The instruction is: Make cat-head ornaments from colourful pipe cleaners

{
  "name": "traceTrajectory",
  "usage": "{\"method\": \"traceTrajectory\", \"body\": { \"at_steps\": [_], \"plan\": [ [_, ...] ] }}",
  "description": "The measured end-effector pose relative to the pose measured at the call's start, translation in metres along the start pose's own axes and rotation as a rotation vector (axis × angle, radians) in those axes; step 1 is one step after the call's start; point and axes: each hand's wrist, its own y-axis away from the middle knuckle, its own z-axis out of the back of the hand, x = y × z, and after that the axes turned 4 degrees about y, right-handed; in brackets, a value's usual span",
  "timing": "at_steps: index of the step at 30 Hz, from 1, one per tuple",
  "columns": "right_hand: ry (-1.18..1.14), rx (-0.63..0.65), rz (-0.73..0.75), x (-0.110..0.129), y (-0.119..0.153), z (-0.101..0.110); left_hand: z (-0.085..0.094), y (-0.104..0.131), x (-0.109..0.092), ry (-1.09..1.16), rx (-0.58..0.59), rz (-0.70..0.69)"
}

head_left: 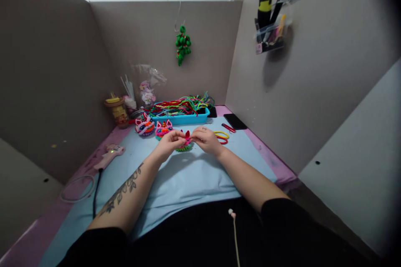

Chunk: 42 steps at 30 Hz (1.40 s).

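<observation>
A small pipe-cleaner figure, green at the bottom with pink and red above, is between my two hands. My left hand is closed on its left side with the fingertips pinched. From the right, my right hand pinches at its red upper part; the fingertips hide some of it. Just behind my left hand sits a pink pipe-cleaner animal head with pointed ears. Farther left stands a similar animal head in white, orange and purple. Yellow and red pipe-cleaner loops lie right of my right hand.
A blue tray of colourful pipe cleaners stands at the back. A pink glue gun with a cord lies left. A black phone and red-handled tool lie right. Grey partitions enclose the table; a tool holder hangs right.
</observation>
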Motion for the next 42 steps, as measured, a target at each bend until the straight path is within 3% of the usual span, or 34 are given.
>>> {"method": "traceTrajectory", "body": {
  "at_steps": [8, 15, 20, 29, 37, 40, 42],
  "plan": [
    [0.091, -0.063, 0.04, -0.002, 0.005, -0.007, -0.001, 0.0, -0.005, -0.016, -0.032, -0.061],
    [0.086, -0.104, 0.018, -0.002, 0.006, -0.007, -0.001, 0.002, -0.004, -0.003, -0.035, 0.009],
    [0.002, -0.116, 0.0, 0.005, 0.004, -0.004, 0.001, 0.001, 0.0, -0.055, -0.038, -0.066],
    [-0.283, 0.03, -0.388, 0.007, -0.005, -0.013, 0.002, -0.002, 0.008, -0.453, -0.081, -0.308],
    [-0.061, 0.036, -0.234, 0.007, -0.005, -0.021, 0.001, 0.0, 0.006, -0.823, -0.119, -0.404],
    [-0.027, 0.034, -0.239, 0.004, -0.004, -0.023, -0.001, 0.0, 0.005, -0.789, -0.171, -0.354],
    [-0.083, 0.038, -0.229, 0.002, -0.003, -0.021, -0.002, 0.0, 0.004, -0.636, -0.193, -0.231]
  ]
}}
